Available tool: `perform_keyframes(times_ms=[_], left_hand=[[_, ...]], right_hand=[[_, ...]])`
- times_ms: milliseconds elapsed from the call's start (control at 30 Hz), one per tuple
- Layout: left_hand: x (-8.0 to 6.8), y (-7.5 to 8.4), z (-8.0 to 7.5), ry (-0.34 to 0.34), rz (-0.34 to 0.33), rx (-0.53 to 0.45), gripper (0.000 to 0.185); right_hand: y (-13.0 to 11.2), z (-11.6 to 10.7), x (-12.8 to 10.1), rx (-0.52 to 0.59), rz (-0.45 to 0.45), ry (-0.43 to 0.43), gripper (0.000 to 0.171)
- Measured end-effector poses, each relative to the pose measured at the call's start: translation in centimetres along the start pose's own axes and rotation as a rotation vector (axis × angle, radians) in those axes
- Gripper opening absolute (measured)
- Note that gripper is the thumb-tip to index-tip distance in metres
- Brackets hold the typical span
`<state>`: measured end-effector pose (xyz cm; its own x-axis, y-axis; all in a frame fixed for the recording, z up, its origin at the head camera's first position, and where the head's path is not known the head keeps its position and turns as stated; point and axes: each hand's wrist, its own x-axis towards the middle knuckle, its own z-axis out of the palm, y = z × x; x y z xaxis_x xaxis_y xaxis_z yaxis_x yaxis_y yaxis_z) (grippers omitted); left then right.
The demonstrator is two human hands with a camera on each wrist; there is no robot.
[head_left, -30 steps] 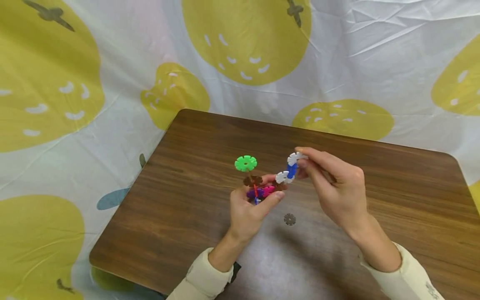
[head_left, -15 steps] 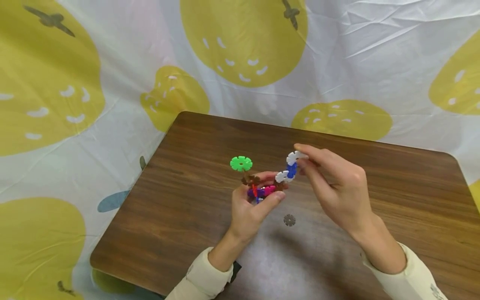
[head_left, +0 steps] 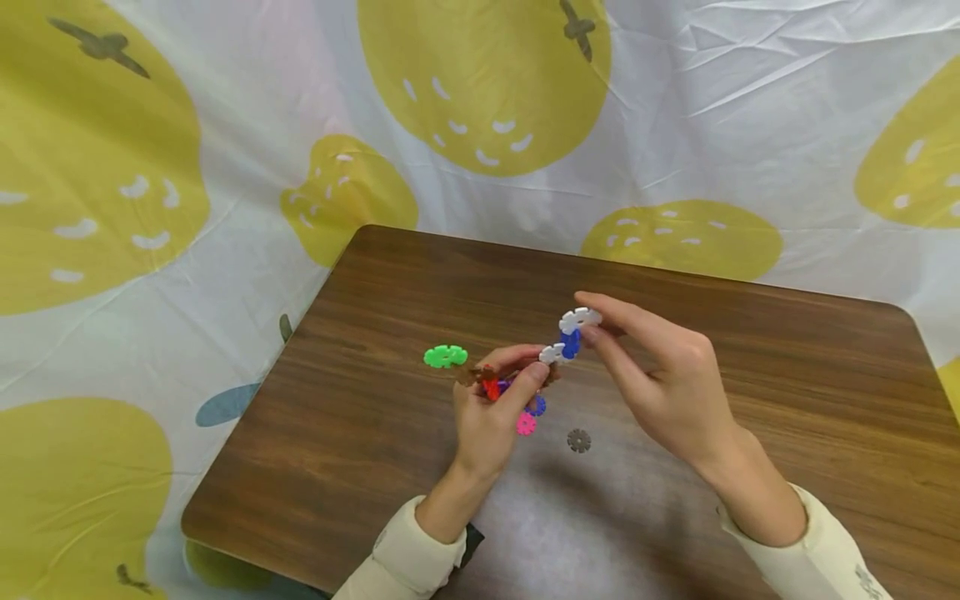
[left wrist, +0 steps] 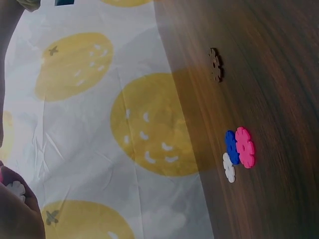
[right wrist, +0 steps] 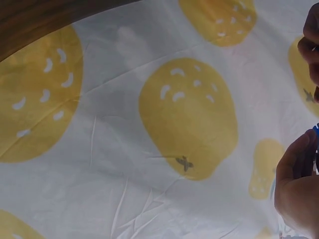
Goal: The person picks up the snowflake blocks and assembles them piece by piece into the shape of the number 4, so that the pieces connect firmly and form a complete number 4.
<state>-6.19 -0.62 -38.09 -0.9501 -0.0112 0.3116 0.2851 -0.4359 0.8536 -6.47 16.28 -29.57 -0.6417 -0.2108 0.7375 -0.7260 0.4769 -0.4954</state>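
Observation:
My left hand [head_left: 517, 371] grips a cluster of interlocking plastic discs [head_left: 491, 385] above the wooden table [head_left: 360, 433]: a green disc [head_left: 446, 357] sticks out to the left, with brown, red and purple ones by the fingers. Pink [head_left: 526, 424] and blue [head_left: 536, 406] discs show just below that hand; the left wrist view shows pink [left wrist: 245, 147], blue and white discs together, and I cannot tell whether they hang or lie on the table. My right hand [head_left: 588, 321] pinches the top white disc [head_left: 580, 319] of a white-blue-white chain that joins the cluster.
One loose brown disc [head_left: 578, 440] lies flat on the table between my forearms, also seen as the brown disc [left wrist: 215, 64] from the left wrist. A white cloth with yellow fruit prints [head_left: 480, 100] surrounds the table. The right wrist view shows mostly cloth [right wrist: 184, 119].
The left hand has turned the cluster, so the green disc swung down and to the left. Pink and blue discs now show below the hand. The right hand shifted slightly left with the chain.

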Motion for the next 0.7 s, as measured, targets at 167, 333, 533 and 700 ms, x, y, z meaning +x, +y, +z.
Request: perform_keyframes(times_ms=[167, 333, 533, 700], left_hand=[[-0.04, -0.15, -0.07, 0.032, -0.022, 0.026, 0.025], [0.02, -0.25, -0.11, 0.024, -0.021, 0.025, 0.025], [0.22, -0.35, -0.17, 0.018, -0.052, -0.013, 0.022], [0.30, -0.38, -0.30, 0.019, -0.094, -0.037, 0.027]], right_hand=[[0.04, 0.34, -0.03, -0.004, 0.010, 0.001, 0.043], [0.16, 0.45, 0.04, -0.024, 0.018, -0.002, 0.045], [0.32, 0.23, -0.21, -0.039, 0.078, -0.044, 0.045], [0.64, 0.12, -0.51, -0.055, 0.122, -0.077, 0.047]])
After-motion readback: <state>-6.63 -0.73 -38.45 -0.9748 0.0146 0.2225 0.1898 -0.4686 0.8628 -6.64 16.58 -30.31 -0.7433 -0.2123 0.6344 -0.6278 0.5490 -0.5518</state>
